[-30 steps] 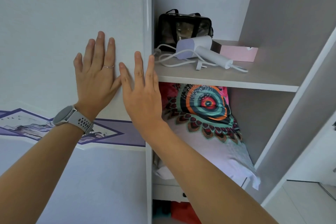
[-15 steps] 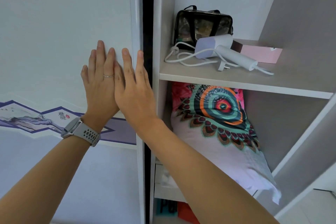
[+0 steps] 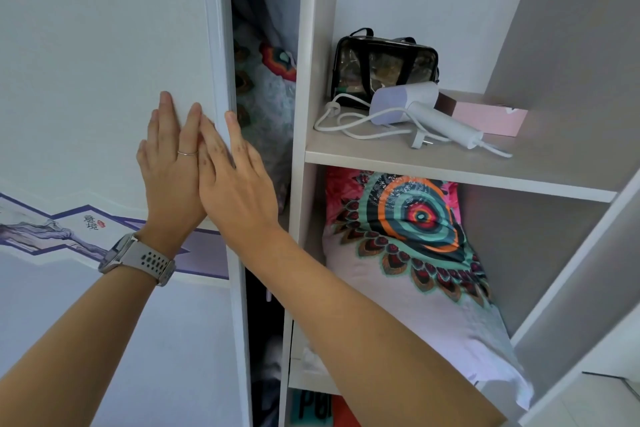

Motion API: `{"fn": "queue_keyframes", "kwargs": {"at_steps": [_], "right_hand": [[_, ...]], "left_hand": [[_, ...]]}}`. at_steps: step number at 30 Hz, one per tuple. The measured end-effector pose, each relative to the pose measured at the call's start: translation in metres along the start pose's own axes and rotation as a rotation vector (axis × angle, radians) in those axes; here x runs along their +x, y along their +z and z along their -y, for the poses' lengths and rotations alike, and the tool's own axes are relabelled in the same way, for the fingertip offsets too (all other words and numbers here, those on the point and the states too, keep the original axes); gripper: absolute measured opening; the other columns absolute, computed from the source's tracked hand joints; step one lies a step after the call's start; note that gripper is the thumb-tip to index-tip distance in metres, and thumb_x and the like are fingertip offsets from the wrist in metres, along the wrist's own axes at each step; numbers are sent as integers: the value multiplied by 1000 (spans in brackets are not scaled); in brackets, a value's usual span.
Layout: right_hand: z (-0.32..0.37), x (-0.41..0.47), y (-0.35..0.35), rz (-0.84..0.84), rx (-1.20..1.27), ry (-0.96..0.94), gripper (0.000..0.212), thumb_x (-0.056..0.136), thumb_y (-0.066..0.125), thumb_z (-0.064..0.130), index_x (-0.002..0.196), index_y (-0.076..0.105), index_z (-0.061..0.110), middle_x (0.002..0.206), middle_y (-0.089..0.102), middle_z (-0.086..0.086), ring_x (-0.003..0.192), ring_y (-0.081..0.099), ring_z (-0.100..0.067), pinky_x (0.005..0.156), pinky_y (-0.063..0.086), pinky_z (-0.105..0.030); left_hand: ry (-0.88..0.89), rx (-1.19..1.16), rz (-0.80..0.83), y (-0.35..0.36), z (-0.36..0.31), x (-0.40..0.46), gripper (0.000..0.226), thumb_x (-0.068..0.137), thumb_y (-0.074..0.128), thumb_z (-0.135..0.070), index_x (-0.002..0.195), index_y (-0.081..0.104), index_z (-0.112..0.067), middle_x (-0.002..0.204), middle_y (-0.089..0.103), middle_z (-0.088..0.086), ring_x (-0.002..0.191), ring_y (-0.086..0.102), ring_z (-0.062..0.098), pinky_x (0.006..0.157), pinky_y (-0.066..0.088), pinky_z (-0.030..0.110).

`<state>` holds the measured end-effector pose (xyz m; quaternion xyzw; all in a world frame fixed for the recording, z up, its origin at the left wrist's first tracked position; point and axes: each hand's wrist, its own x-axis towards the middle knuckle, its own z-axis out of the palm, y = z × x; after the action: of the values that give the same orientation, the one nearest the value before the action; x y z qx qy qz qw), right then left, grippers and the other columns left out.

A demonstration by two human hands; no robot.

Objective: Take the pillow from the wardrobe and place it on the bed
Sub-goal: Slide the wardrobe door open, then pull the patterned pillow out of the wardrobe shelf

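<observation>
In the head view, the left hand (image 3: 172, 174) and right hand (image 3: 234, 184) lie flat with fingers stretched out and holding nothing, palms pressed side by side against the white sliding wardrobe door (image 3: 104, 80) near its right edge, the right hand partly overlapping the left. Right of that door, past a dark gap and an upright wardrobe panel (image 3: 301, 114), the patterned pillow (image 3: 408, 253) lies in the compartment under a shelf (image 3: 450, 163). On that shelf rest a white hair dryer (image 3: 415, 104), a clear black-trimmed bag (image 3: 381, 66) and a pink box (image 3: 491, 118).
</observation>
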<state>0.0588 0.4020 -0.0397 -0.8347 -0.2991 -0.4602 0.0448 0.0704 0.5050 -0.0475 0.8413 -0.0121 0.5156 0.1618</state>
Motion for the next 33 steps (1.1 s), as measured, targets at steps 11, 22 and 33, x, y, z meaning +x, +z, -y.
{"fn": "queue_keyframes", "kwargs": {"at_steps": [11, 22, 33], "right_hand": [[-20, -11, -8, 39, 33, -24, 48, 100, 20, 7, 138, 49, 5, 153, 39, -9, 146, 21, -31, 113, 27, -37], [-176, -154, -5, 227, -28, 104, 81, 78, 60, 35, 149, 28, 12, 155, 36, -6, 142, 34, -25, 111, 31, -49], [-289, -294, -4, 690, -45, 661, 103, 79, 38, 76, 154, -2, 19, 164, 4, -4, 149, 8, -28, 114, 19, -56]], "left_hand": [[39, -6, 11, 8, -11, -2, 54, 96, 44, -30, 147, 28, -23, 157, 14, 27, 142, 17, 46, 105, 24, 65], [353, -41, 153, 81, -122, -82, 77, 81, 48, -69, 148, 29, -36, 156, 26, 9, 137, 28, 34, 105, 30, 57], [-275, -169, 1054, 210, -161, -156, 101, 57, 44, -90, 146, 16, -51, 162, -1, -3, 146, 0, 35, 114, 9, 59]]}}
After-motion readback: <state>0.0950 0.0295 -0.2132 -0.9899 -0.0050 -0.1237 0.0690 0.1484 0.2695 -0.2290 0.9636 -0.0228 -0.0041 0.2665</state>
